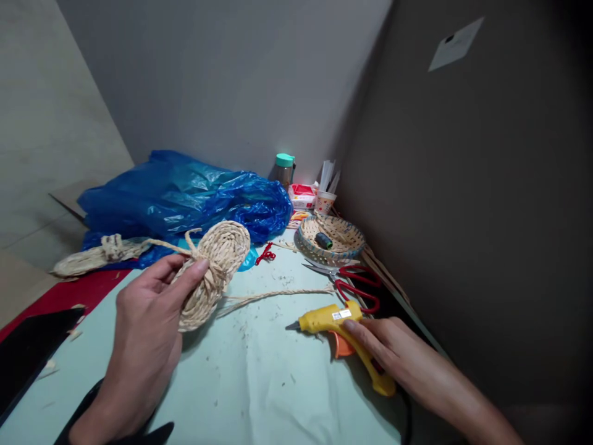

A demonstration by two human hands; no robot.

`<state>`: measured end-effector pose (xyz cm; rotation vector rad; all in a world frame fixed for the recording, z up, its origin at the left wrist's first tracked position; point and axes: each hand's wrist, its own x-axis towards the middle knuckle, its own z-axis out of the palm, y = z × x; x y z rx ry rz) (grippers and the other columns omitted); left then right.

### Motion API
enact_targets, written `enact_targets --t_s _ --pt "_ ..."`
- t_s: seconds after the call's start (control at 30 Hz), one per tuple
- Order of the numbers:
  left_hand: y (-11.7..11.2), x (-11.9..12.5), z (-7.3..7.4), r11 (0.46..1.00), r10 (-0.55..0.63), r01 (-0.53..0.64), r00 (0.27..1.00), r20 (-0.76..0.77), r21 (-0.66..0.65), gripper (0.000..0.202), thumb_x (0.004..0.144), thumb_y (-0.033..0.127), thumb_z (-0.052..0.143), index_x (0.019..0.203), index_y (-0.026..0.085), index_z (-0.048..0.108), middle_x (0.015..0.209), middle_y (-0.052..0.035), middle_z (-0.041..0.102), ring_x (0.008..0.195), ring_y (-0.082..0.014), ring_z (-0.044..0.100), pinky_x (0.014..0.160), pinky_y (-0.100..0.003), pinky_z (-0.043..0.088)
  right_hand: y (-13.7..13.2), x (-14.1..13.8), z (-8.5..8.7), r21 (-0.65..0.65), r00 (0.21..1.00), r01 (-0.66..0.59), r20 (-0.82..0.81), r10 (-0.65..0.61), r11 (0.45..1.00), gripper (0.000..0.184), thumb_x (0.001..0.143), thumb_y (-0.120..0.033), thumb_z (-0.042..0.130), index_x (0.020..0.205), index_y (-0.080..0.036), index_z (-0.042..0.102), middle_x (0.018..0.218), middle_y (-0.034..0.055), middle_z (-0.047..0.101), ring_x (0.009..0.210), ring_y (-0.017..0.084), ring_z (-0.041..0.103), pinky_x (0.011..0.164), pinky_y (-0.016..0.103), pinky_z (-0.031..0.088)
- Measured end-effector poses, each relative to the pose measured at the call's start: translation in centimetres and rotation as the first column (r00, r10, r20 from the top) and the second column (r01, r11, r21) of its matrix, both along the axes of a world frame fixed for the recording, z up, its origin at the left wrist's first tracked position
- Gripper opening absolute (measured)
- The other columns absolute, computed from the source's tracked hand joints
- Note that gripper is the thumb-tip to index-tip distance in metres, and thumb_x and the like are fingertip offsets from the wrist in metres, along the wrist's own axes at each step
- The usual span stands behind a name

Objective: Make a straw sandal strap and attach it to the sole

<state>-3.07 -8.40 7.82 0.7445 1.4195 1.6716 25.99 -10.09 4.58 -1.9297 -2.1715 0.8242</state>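
Left fingers (193, 273) are pinching a beige straw figure-eight (220, 275) midway, likely light, springy; at four o'clock, right fingers (370, 340) gripping a yellow plastic glue gun (324, 318).

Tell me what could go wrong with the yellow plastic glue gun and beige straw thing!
The dark pointed nozzle of the yellow plastic glue gun in the right hand might be hot and burn fingers.
The red-handled metal scissors lie close by, so that hand might bump them.
The beige braided-straw coil in the left hand has a strand trailing off that could snag.
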Motion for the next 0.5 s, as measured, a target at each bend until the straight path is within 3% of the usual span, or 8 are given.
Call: enact_targets --t_s 0.07,0.17,0.27,0.37,0.5 --pt "-0.1 0.1 0.2 1.0 -0.006 0.006 1.0 0.011 -0.005 0.029 0.065 0.033 0.083 0.088 0.021 0.071 0.077 0.004 0.069 0.066 -0.0105 0.063 0.057 -0.015 0.051 0.4 -0.4 1.0 0.121 0.951 -0.006 0.306 -0.031 0.993 0.048 0.1 -0.045 0.03 0.075 -0.018 0.06 0.066 0.0112 0.065 0.056 0.022 0.058 0.051 0.03 0.023" --pt "0.0 0.1 0.1 0.999 -0.023 0.024 1.0 0.015 -0.028 0.03 0.065 0.036 0.084 0.088 0.022 0.071 0.08 0.0037 0.069 0.07 -0.0122 0.064 0.06 -0.017 0.052 1.6 -2.7 2.5 0.225 0.894 -0.12 0.448 0.007 0.967 0.033 0.099 -0.032 0.037 0.083 -0.016 0.062 0.066 0.0136 0.065 0.055 0.027 0.06 0.052 0.032 0.017" --pt "0.1 0.0 -0.3 0.996 -0.071 0.069 0.997 -0.03 -0.057 0.03 0.064 0.035 0.084 0.088 0.023 0.071 0.081 0.0038 0.069 0.07 -0.0126 0.063 0.058 -0.018 0.05 4.2 -6.5 3.3 0.291 0.894 -0.381 0.357 0.27 0.878 0.022 0.098 -0.02 0.044 0.089 -0.016 0.064 0.087 0.012 0.068 0.074 0.025 0.064 0.057 0.031 0.029" --pt "0.3 -0.2 -0.9 0.989 -0.138 0.133 0.985 -0.1 -0.059 0.028 0.065 0.035 0.083 0.086 0.021 0.071 0.078 0.0029 0.069 0.066 -0.012 0.06 0.055 -0.017 0.047 7.6 -9.8 2.7 0.268 0.816 -0.573 0.279 0.507 0.775 0.013 0.093 -0.016 0.055 0.093 -0.017 0.068 0.097 0.0098 0.068 0.096 0.022 0.062 0.069 0.027 0.038" --pt "0.5 -0.6 -1.4 0.986 -0.162 0.152 0.973 -0.166 -0.069 0.03 0.067 0.039 0.081 0.085 0.019 0.07 0.077 0.0013 0.069 0.066 -0.0122 0.058 0.057 -0.019 0.046 10.7 -11.4 1.1 0.259 0.731 -0.681 0.201 0.652 0.685 0.01 0.084 -0.009 0.064 0.085 -0.017 0.07 0.089 0.0061 0.069 0.083 0.017 0.062 0.069 0.023 0.04"
